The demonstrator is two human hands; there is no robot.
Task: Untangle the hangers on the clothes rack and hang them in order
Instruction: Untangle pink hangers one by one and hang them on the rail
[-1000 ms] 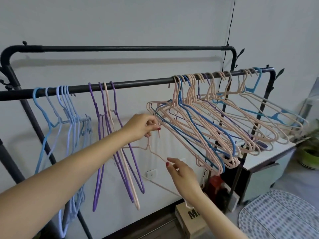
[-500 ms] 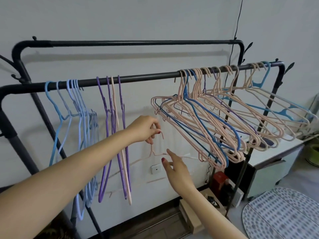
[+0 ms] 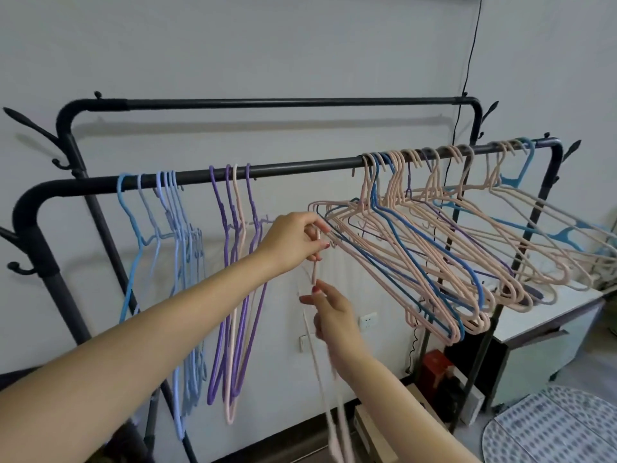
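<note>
A black clothes rack (image 3: 293, 168) spans the view. Light blue hangers (image 3: 173, 235) hang at its left, then purple hangers (image 3: 230, 262) with one pink among them. A tangled bunch of pink, blue and purple hangers (image 3: 434, 248) crowds the right half of the bar. My left hand (image 3: 293, 238) pinches the hook of a loose pink hanger (image 3: 320, 362), which dangles edge-on and blurred below the bar. My right hand (image 3: 334, 315) is beside the hanger's neck, fingers spread; I cannot tell whether it touches it.
A second, higher bar (image 3: 287, 102) runs behind. A white cabinet (image 3: 547, 332), a red box (image 3: 437, 365) and a cardboard box (image 3: 377, 439) stand under the right side. A patterned round mat (image 3: 554, 429) lies at lower right. A black cable (image 3: 470, 51) runs down the wall.
The loose pink hanger has swung from lying flat to hanging edge-on under my left hand. My right hand rose towards its neck. The view tilted down.
</note>
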